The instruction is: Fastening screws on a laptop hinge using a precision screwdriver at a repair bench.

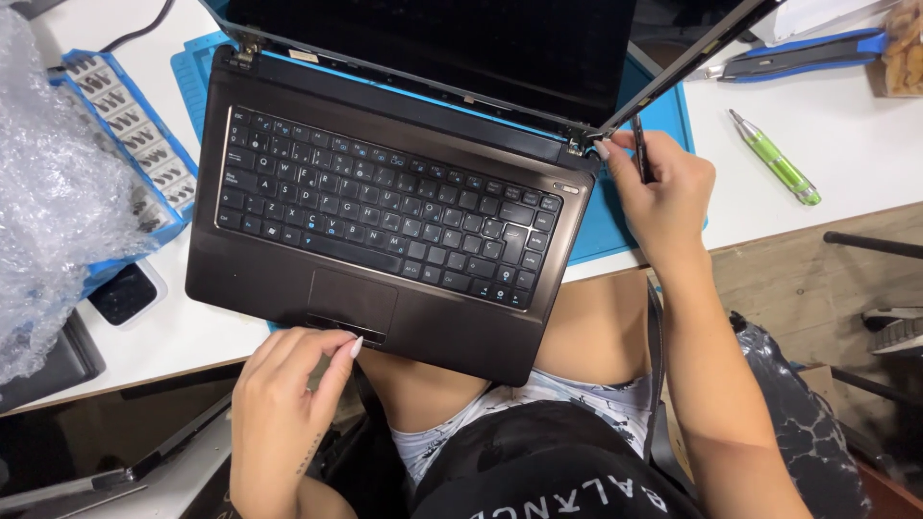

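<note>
right hand [663, 197] holding dark tool [641, 149] at laptop [288, 279] hinge, left hand [284, 404] steadying

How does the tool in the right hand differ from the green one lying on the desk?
The dark tool is black and slim; the green tool is bright green with a silver tip, and thicker. The dark tool is held in the right hand near the laptop hinge; the green tool lies untouched on the white desk. Both are pen-shaped.
</note>
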